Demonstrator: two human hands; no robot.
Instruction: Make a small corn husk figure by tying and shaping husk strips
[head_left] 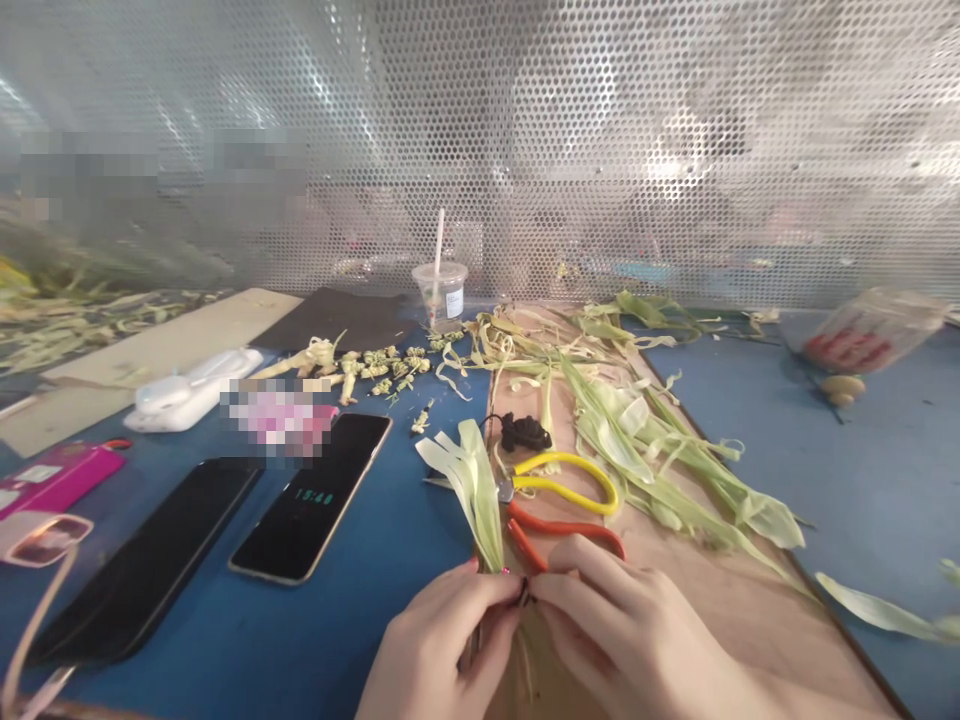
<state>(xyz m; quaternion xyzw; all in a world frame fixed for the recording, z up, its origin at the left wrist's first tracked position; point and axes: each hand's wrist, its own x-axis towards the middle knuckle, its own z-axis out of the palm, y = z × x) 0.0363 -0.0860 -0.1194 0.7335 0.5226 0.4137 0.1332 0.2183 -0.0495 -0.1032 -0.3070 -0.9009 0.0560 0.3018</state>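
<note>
My left hand (pixel 442 640) is closed around the lower end of a bundle of pale green corn husk strips (pixel 480 490), whose tips fan out upward. My right hand (pixel 622 630) meets it at the bundle's base, with thumb and finger pinched on a bit of dark thread (pixel 525 592). Most of that thread is hidden by the fingers. Just beyond the hands lie scissors with one yellow and one red handle (pixel 611 485), their blades partly behind the husk. A small black tangle of thread (pixel 526 432) rests above them.
Loose husks (pixel 637 450) cover a brown board (pixel 795 625) on the blue table. Left are a phone (pixel 311 500), a black power bank (pixel 150 560) with cable, and a white device (pixel 195 390). A straw cup (pixel 442 297) stands before a perforated metal screen (pixel 480 130). A plastic cup (pixel 874 330) lies tipped at right.
</note>
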